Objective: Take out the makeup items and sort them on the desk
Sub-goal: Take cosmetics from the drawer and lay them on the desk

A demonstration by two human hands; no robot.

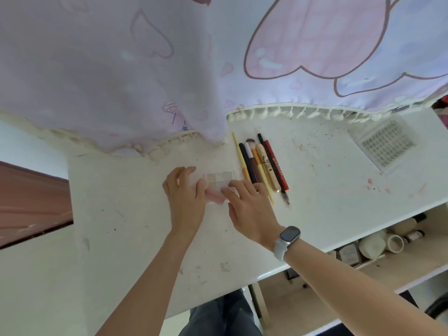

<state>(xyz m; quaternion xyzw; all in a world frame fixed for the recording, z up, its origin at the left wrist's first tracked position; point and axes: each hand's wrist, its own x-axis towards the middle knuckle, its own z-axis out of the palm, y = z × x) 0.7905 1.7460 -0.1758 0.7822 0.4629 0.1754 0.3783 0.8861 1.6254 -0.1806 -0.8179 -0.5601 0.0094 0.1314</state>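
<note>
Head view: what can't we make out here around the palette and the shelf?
- Palette: near edge hidden by both hands; lid state unclear.
- Pink item: mostly covered by left hand and right hand; identity and each hand's grip on it unclear.
- Pencils and brushes: labels too small to read.
- Shelf jars: partly hidden by the desk edge; contents unreadable.
- Desk's far side: covered by the curtain.

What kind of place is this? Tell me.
Probably a bedroom or dorm desk used for makeup. A white desk holds a row of makeup pencils and brushes, a pastel curtain hangs behind, and a shelf holds small jars.
</note>
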